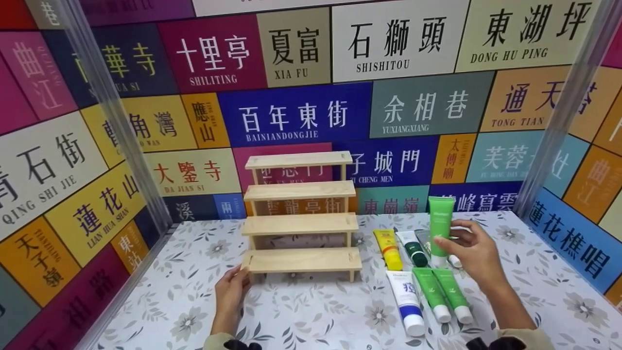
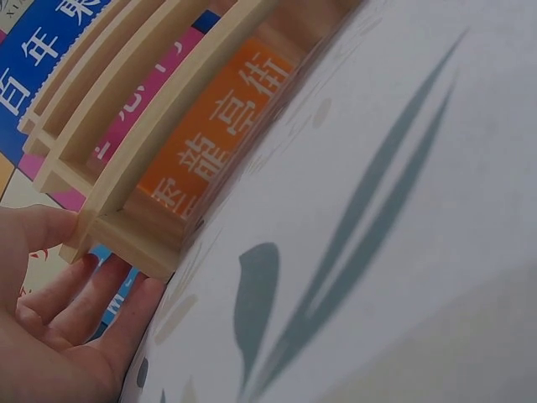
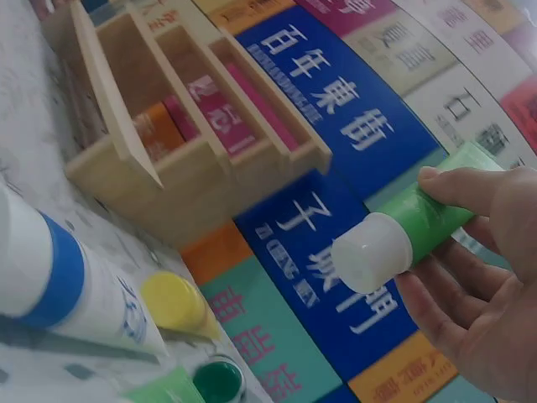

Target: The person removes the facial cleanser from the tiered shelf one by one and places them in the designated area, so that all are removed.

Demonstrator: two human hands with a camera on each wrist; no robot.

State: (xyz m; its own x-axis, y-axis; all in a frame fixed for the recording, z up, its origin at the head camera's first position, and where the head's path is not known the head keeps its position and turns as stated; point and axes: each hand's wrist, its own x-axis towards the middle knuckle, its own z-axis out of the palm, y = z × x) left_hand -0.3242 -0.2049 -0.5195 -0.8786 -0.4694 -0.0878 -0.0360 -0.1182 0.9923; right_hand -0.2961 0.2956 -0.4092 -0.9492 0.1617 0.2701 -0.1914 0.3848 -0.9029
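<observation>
A wooden stepped shelf [image 1: 301, 262] with several tiers stands on the table. My left hand [image 1: 231, 291] holds the left end of its lowest step; in the left wrist view the thumb lies on the front edge, the other fingers below. Between thumb and fingers, my right hand [image 1: 478, 253] pinches a green tube [image 1: 441, 218], cap down, raised above the other tubes. The right wrist view shows this tube's white cap [image 3: 369, 252]. Under and before it lie a yellow tube [image 1: 388, 248], a white and dark green tube [image 1: 412, 248], a white and blue tube [image 1: 407, 301] and two green tubes [image 1: 432, 294].
A white tablecloth [image 1: 301, 316] with grey leaves and flowers covers the table. Colourful panels with Chinese place names [image 1: 296, 114] rise behind and at both sides. Clear upright posts [image 1: 121, 121] stand at the corners. Partly behind the right hand lies another tube with a white cap [image 1: 455, 261].
</observation>
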